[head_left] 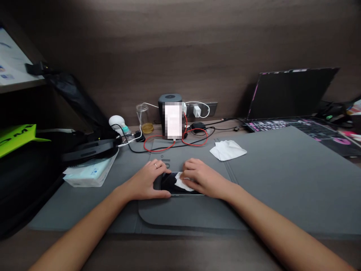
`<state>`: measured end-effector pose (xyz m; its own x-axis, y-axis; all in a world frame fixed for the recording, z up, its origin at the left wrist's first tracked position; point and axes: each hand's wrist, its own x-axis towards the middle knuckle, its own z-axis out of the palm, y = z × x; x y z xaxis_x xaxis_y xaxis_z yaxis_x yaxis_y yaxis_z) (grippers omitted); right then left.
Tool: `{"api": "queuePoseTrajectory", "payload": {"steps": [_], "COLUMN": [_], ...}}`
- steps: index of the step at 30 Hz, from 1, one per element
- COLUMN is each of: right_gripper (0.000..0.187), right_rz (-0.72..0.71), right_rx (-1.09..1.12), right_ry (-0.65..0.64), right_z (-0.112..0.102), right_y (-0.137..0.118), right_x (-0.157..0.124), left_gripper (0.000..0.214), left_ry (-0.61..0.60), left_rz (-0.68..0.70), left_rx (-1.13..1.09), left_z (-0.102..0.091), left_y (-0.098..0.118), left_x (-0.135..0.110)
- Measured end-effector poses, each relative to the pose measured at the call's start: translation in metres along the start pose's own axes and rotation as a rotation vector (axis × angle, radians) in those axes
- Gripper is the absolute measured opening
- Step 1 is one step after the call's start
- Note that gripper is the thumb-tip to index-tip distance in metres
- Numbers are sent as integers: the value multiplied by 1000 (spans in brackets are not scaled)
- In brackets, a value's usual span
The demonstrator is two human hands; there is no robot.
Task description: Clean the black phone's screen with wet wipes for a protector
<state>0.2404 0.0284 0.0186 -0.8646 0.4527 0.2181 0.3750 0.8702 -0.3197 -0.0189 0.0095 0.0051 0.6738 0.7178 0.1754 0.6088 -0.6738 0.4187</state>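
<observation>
The phone lies flat and crosswise on the grey mat that covers much of the tabletop. The left hand is clamped on the phone's left end, thumb along the near long edge and fingers at the far one, a sound brace because it leaves most of the glass bare. The right hand has its fingers bunched on a white tissue, pressed against the screen. That right hand hides the phone's far-right end, so I can't fairly tell how much of the glass there is covered.

For good rubbing, I'd press lightly and evenly, with paper between every fingertip and the screen, and overlap the strokes from one end to the other. The left grip should give firm sideways hold without squeezing; otherwise the phone may skid on the mat. The left end probably calls for a shift of that grip, since the thumb and fingers crowd the edges there.

A second tissue lies crumpled beyond the phone and to its right, within easy reach should the first get limp. The red cable loops behind the phone, apart from both hands; short strokes would suit.
</observation>
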Motion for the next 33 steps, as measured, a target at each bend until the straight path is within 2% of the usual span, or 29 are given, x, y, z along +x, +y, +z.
{"api": "queuePoseTrajectory", "payload": {"steps": [5, 10, 15, 20, 23, 25, 29, 33], "right_gripper": [23, 26, 27, 26, 25, 25, 24, 19], "right_rz": [-66, -12, -112, -28, -98, -127, -56, -44], "right_rx": [38, 4, 48, 32, 58, 90, 131, 151], "right_ry": [-4, 25, -10, 33, 18, -18, -38, -92], "right_z": [4, 6, 5, 7, 8, 5, -10, -18], "right_y": [-4, -5, -5, 0, -2, -2, 3, 5], "right_x": [2, 4, 3, 3, 4, 1, -7, -12], "left_gripper": [58, 57, 57, 59, 58, 59, 60, 61], "left_ry": [-11, -11, -18, -14, -19, -20, -18, -14], "left_rz": [0, -6, -5, -16, -12, -8, -14, -9], "left_rx": [-4, -19, -23, -21, -26, -28, -35, -36], "left_z": [0, -1, -1, -1, 0, 0, 0, 0], "left_y": [0, 2, 3, 3, 3, 2, 1, 1], "left_x": [0, 1, 1, 1, 0, 0, 0, 1]}}
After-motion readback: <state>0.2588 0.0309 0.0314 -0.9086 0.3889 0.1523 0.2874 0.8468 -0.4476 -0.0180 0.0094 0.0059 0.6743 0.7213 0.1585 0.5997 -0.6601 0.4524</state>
